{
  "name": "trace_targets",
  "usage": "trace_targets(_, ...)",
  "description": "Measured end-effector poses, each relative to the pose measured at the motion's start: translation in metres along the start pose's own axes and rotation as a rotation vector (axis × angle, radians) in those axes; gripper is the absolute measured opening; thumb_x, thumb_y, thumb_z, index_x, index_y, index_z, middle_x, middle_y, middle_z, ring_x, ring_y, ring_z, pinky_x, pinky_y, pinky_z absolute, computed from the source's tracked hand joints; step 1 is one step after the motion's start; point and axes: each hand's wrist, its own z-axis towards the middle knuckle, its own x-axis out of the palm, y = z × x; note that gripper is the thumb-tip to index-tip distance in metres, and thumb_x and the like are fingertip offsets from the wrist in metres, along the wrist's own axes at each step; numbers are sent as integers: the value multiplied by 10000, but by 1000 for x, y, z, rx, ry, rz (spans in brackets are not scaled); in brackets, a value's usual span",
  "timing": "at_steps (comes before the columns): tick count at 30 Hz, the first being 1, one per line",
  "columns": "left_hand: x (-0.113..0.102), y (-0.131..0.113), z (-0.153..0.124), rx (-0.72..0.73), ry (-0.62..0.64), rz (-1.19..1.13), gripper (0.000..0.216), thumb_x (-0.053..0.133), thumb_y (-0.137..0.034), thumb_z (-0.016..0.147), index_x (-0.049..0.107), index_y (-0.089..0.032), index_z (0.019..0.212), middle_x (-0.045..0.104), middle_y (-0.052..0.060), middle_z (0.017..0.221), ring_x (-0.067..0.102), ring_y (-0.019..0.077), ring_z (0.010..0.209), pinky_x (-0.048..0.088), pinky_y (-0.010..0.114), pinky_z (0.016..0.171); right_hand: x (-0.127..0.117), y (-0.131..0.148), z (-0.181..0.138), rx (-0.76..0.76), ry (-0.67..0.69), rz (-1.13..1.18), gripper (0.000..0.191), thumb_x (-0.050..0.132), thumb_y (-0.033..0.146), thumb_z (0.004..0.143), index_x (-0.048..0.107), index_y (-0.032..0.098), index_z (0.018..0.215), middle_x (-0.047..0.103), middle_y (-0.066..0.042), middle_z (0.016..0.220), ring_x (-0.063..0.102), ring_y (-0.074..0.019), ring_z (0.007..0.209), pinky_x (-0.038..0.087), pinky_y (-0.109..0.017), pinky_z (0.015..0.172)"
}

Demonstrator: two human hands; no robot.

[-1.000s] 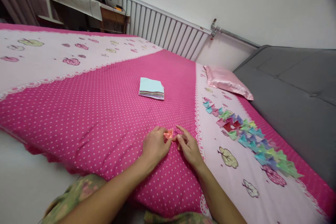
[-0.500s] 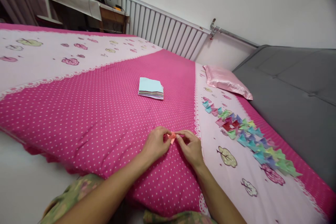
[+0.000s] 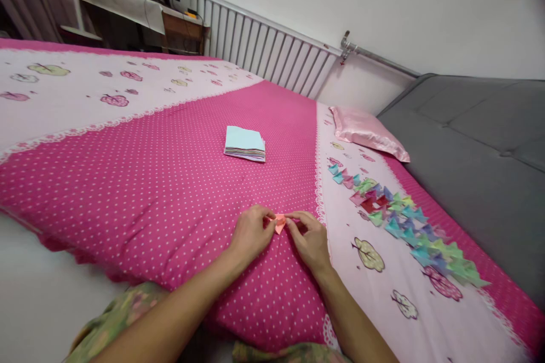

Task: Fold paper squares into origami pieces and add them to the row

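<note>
A small folded piece of orange paper (image 3: pixel 280 224) is held just above the pink dotted bedspread (image 3: pixel 179 198), its lower end coming to a point. My left hand (image 3: pixel 254 232) pinches its left edge between thumb and fingers. On the other edge, my right hand (image 3: pixel 309 236) grips it in the same way. Fingertips cover both sides of the paper, so only its middle shows. Beyond my hands lies a stack of square paper sheets (image 3: pixel 244 142), with a light blue one on top.
To the right, several folded paper boats (image 3: pixel 394 227) in many colours stand in rows on the pale floral band. A pink pillow (image 3: pixel 368 130) lies behind them, by the grey headboard (image 3: pixel 472 142). A white radiator (image 3: pixel 264 39) and a desk (image 3: pixel 123 3) stand past the bed.
The orange paper has turned slightly between my fingers and now shows a flatter, pointed face. My hands have barely shifted.
</note>
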Motion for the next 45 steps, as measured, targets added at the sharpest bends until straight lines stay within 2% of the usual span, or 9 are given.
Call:
trace_targets(4, -1, -2, -1, 43, 2, 28, 183, 508, -263, 779, 662, -165, 778, 645, 53, 748, 560, 156, 676, 409, 267, 632, 0, 0, -2, -76, -11, -30, 170, 513, 252, 812, 660, 202, 880, 627, -60, 889, 583, -181, 830, 481, -309, 716)
trace_targets(11, -4, -8, -6, 75, -76, 113, 164, 497, -254, 791, 642, -180, 805, 628, 36, 790, 561, 144, 696, 412, 253, 632, 1, 0, -3, -122, -47, -107, 163, 536, 252, 793, 675, 223, 873, 630, -63, 922, 596, -190, 854, 498, -324, 731)
trace_targets(17, -1, -10, -10, 138, -54, 267, 196, 466, -260, 809, 647, -187, 795, 626, 23, 875, 572, 141, 696, 408, 251, 604, 2, -1, -4, -123, -37, -132, 175, 538, 237, 793, 686, 228, 886, 643, -62, 971, 605, -188, 891, 505, -321, 760)
trace_targets(25, 1, -9, -9, 127, -31, 321, 251, 427, -296, 832, 659, -198, 837, 631, 18, 914, 589, 152, 708, 425, 267, 602, 3, -3, -4, -116, -53, -145, 190, 530, 244, 799, 681, 215, 910, 648, -68, 988, 614, -188, 885, 518, -312, 741)
trace_targets(32, 1, -10, -10, 111, -20, 336, 245, 427, -257, 824, 663, -202, 855, 630, 33, 971, 597, 151, 746, 435, 259, 630, 3, -1, -6, -164, 0, -195, 220, 503, 230, 819, 672, 219, 960, 633, -74, 1063, 590, -193, 971, 483, -345, 845)
trace_targets(40, 0, -10, -9, 133, -44, 271, 215, 453, -251, 810, 660, -197, 832, 637, 30, 905, 594, 155, 726, 445, 263, 623, 4, -2, -6, -163, -10, -163, 229, 485, 215, 817, 663, 218, 961, 624, -78, 1072, 587, -201, 973, 495, -354, 824)
trace_targets(45, -5, -11, -4, 98, -158, 94, 191, 504, -285, 780, 672, -194, 789, 656, 26, 862, 597, 151, 764, 465, 264, 690, 0, -3, -3, -147, -57, -123, 286, 448, 162, 804, 625, 193, 1026, 626, -82, 1050, 578, -198, 981, 479, -358, 852)
